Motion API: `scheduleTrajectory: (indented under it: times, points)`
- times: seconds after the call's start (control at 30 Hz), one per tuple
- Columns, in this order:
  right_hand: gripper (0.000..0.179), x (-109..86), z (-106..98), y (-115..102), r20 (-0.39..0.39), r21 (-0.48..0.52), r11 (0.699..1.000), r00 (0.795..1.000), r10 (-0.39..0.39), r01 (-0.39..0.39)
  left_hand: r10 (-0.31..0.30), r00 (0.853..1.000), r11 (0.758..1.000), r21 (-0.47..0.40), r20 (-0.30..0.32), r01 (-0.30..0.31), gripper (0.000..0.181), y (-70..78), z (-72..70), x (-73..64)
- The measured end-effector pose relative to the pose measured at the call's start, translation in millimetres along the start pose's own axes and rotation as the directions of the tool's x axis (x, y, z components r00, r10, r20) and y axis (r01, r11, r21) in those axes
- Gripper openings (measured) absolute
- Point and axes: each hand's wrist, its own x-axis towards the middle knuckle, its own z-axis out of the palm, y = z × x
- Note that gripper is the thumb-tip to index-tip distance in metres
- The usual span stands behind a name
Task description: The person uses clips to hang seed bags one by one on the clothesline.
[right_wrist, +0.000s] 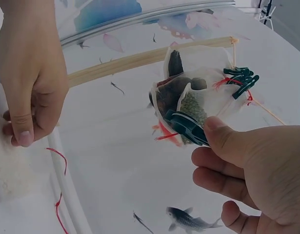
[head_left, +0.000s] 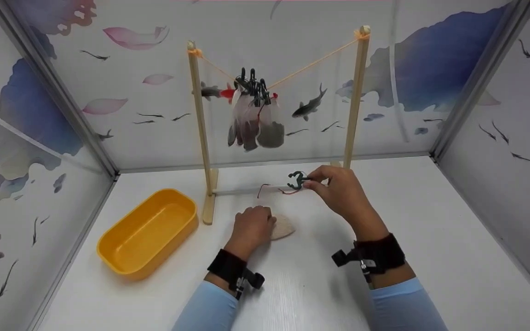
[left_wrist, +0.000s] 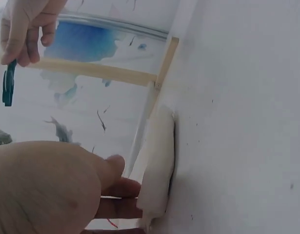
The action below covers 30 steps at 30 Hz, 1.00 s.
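My right hand point(head_left: 344, 193) is raised over the table and pinches a dark green clothespin point(head_left: 296, 180) between thumb and forefinger. My left hand point(head_left: 251, 229) is low at the table, its fingers bent at the left end of a small translucent drawstring bag point(head_left: 283, 227) with pale beige contents. In the left wrist view, those fingers hold the edge of the bag point(left_wrist: 158, 165), which lies on the white surface. Red drawstring ends point(right_wrist: 59, 161) show beyond it. Part of the bag is hidden by the left hand.
A wooden stand point(head_left: 356, 105) carries a sagging orange cord point(head_left: 313, 63). Several filled translucent bags point(head_left: 269, 131) hang bunched at its middle from dark clothespins point(head_left: 252, 85). Left of the stand is a yellow tub point(head_left: 147, 230). Patterned wall panels point(head_left: 145, 96) enclose the table.
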Motion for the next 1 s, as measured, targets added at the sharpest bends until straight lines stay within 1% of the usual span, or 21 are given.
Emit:
scheduleTrajectory:
  times: [0.1,0.17,0.2,0.27,0.33,0.47,0.53,0.57,0.67,0.7,0.77,0.8,0.87,0.93,1.0]
  points:
    - [0.013,0.1,0.7,0.4,0.009,0.010,1.000,1.000,0.003,-0.003,-0.091,0.995,0.996,-0.009,-0.047,0.090,0.022,-10.2,-2.0,1.7]
    - [0.011,-0.2,0.8,0.0,0.013,0.017,1.000,1.000,0.003,-0.004,-0.141,0.988,0.989,-0.049,-0.066,0.138,0.030,-16.5,-3.7,1.9]
    - [0.011,-0.2,0.9,0.1,0.014,0.019,1.000,1.000,0.003,-0.003,-0.156,0.985,0.986,-0.074,-0.068,0.151,0.036,-19.3,-4.5,1.7]
    - [0.009,-0.1,1.0,0.5,0.019,0.024,1.000,1.000,0.001,-0.002,-0.162,0.985,0.982,-0.104,-0.063,0.155,0.042,-24.2,-5.7,1.7]
    - [0.008,-0.2,0.8,0.8,0.021,0.024,1.000,1.000,0.002,-0.002,-0.154,0.987,0.982,-0.121,-0.048,0.147,0.041,-27.4,-6.8,1.6]
    - [0.009,0.0,0.5,1.7,0.023,0.021,1.000,1.000,0.000,-0.001,-0.149,0.988,0.983,-0.115,-0.035,0.144,0.024,-30.6,-8.5,1.2]
    - [0.009,0.0,0.4,1.5,0.019,0.020,1.000,1.000,-0.001,0.001,-0.158,0.987,0.982,-0.116,-0.043,0.152,0.010,-32.2,-9.6,0.9]
    - [0.010,0.0,0.4,1.3,0.018,0.020,1.000,1.000,-0.001,0.000,-0.161,0.986,0.979,-0.132,-0.046,0.154,0.011,-33.4,-9.9,1.3]
    - [0.010,-0.2,0.3,0.4,0.016,0.020,1.000,1.000,0.001,-0.001,-0.189,0.981,0.960,-0.217,-0.045,0.175,0.038,-37.3,-11.0,3.0]
    - [0.010,-0.3,0.3,-0.2,0.016,0.020,1.000,1.000,0.001,-0.001,-0.206,0.977,0.952,-0.241,-0.047,0.189,0.044,-38.7,-11.3,3.9]
    - [0.010,-0.6,-0.1,-1.4,0.019,0.021,1.000,1.000,0.001,-0.001,-0.245,0.968,0.936,-0.274,-0.058,0.221,0.049,-41.0,-11.8,5.9]
    - [0.010,-0.7,-0.2,-1.7,0.020,0.020,1.000,1.000,0.000,-0.001,-0.263,0.963,0.936,-0.261,-0.066,0.238,0.047,-41.9,-12.3,6.4]
    - [0.009,-1.1,-0.7,-2.2,0.020,0.023,1.000,1.000,0.001,-0.002,-0.278,0.957,0.948,-0.187,-0.081,0.259,0.036,-43.2,-13.2,7.2]
    - [0.009,-1.1,-0.9,-1.8,0.020,0.024,1.000,1.000,0.003,-0.003,-0.274,0.957,0.959,-0.099,-0.096,0.265,0.022,-44.0,-13.5,7.4]
    - [0.009,-0.9,-0.6,-0.7,0.019,0.025,1.000,1.000,0.006,-0.006,-0.262,0.960,0.965,-0.038,-0.099,0.259,0.018,-44.6,-13.8,6.9]
